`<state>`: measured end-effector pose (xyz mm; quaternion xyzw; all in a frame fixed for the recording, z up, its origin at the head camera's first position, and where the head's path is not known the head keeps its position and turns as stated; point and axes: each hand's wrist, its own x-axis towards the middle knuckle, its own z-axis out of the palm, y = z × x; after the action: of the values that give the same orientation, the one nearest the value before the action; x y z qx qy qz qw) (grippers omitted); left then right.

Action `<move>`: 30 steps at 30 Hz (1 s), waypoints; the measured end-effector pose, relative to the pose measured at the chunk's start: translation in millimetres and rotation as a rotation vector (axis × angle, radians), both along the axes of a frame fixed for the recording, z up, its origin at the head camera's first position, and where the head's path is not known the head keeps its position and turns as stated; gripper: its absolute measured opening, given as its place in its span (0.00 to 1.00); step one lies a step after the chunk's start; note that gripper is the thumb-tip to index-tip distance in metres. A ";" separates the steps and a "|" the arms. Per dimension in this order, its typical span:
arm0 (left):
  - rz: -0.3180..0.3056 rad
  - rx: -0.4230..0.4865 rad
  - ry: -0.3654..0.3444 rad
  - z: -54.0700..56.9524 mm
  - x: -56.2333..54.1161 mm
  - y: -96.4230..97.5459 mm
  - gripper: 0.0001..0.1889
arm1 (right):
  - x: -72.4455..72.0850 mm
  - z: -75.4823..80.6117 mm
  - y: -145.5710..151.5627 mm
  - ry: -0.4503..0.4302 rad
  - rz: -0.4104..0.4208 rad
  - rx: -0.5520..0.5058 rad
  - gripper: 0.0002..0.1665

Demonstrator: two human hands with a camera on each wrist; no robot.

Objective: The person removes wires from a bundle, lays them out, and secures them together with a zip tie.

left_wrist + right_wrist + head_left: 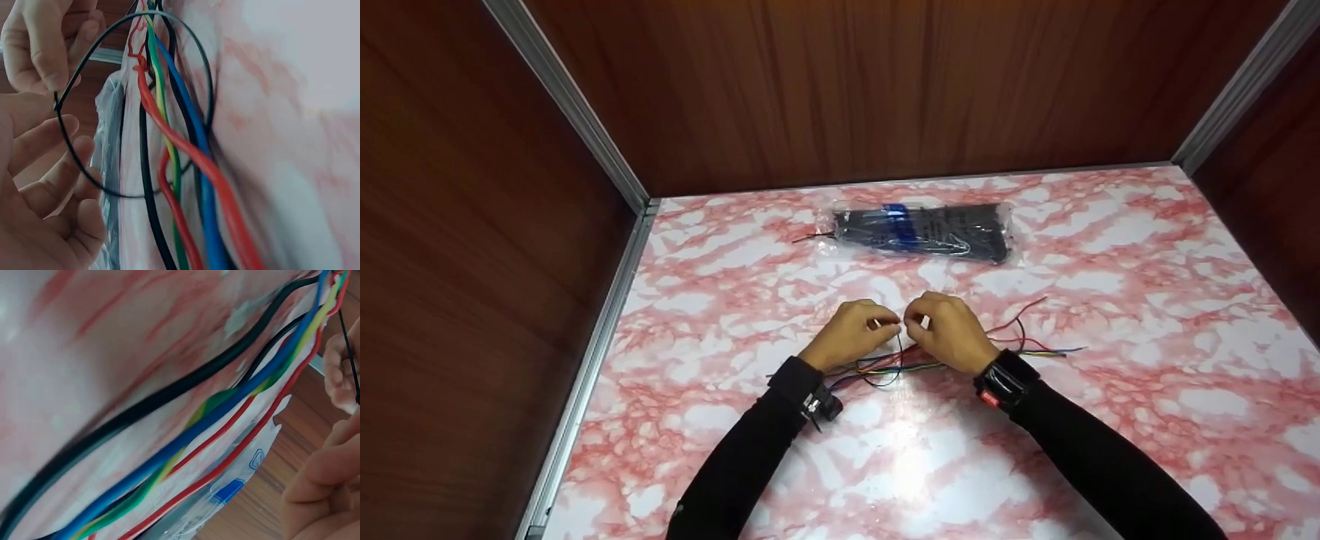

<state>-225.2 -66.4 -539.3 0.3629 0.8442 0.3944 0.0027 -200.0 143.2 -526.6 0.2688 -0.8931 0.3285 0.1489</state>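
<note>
Both hands meet above a loose bundle of coloured wires (pixel 924 367) lying across the table. A thin black cable tie (pixel 210 67) forms a wide loop around the red, blue, black and yellow-green wires. My left hand (pixel 851 332) pinches the tie where the loop closes, its other fingers loosely bent in the left wrist view. From the other side, my right hand (pixel 952 331) pinches the short end that sticks out there. In the right wrist view, part of the tie (pixel 349 349) runs down to the fingertips.
Beyond the hands lies a clear plastic bag (pixel 960 226) of black cable ties with a blue label; one thin black tie (pixel 810 237) pokes out at its left. Wood-grain panels (pixel 885 90) with metal edging (pixel 607 157) border the red-and-white marbled table (pixel 720 465).
</note>
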 end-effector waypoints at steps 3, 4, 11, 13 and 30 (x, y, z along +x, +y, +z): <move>0.009 0.005 0.050 0.0 3.6 6.3 0.06 | 2.6 0.9 -1.9 0.009 -0.006 -0.018 0.06; 0.024 0.008 0.061 -0.2 4.7 7.8 0.06 | 3.2 1.0 -2.3 0.012 -0.007 -0.024 0.06; 0.062 0.152 0.041 -1.2 5.5 13.2 0.07 | 3.8 0.7 -0.6 0.003 -0.016 -0.079 0.08; 0.065 0.165 0.040 -0.4 5.5 13.1 0.06 | 3.6 0.2 0.5 -0.002 -0.008 -0.073 0.08; 0.121 0.000 0.136 3.9 11.8 11.3 0.08 | 13.0 -4.7 -1.5 0.043 0.053 0.089 0.04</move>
<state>-213.4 -55.1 -535.4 0.3372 0.8629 0.3682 -0.0782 -187.0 141.6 -531.3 0.3059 -0.8959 0.2864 0.1472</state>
